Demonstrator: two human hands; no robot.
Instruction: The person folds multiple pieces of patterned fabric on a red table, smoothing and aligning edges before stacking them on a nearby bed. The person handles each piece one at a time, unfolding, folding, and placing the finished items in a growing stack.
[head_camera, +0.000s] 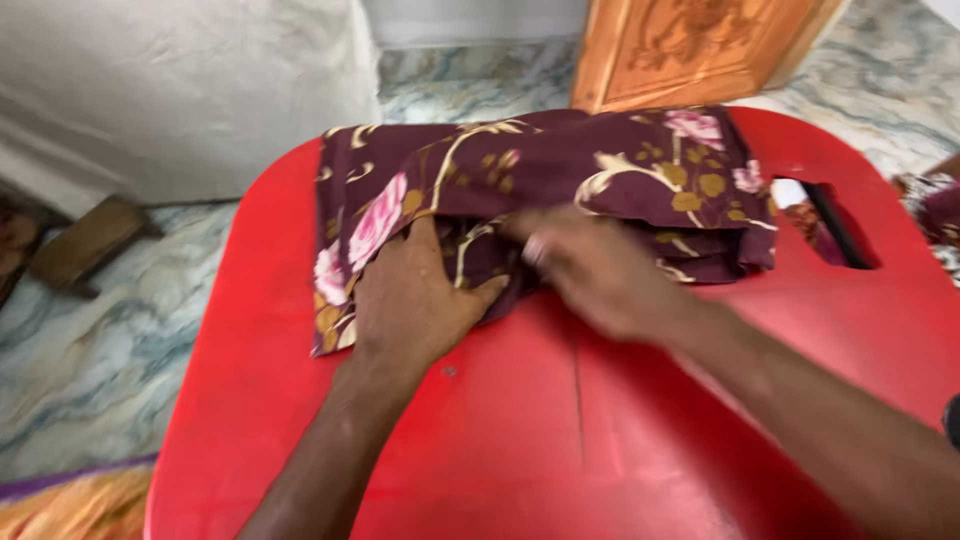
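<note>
Two hands work on one piece of maroon floral cloth (560, 185) that lies folded across the upper half of the red counter (560, 440). The step in hand looks like folding or flattening the fabric: the left hand (415, 300) lies palm down, fingers spread, pressing the near left edge of the cloth against the counter rather than gripping it. The right hand (590, 270) sits at the centre of the frame on the cloth's near edge; it is blurred, so I cannot tell whether its grip is clenched on a fold or merely resting flat there.

Any further fold would call for the left hand to pin the fabric while the right draws an edge over, keeping the layers lined up.

Relative to the hands, the cloth spreads above and to both sides, its bulk toward the upper right of the frame, its near hem under both palms. Beyond the counter, a carved wooden panel (690, 45) stands at the top, and marbled floor (90, 370) shows at left.
</note>
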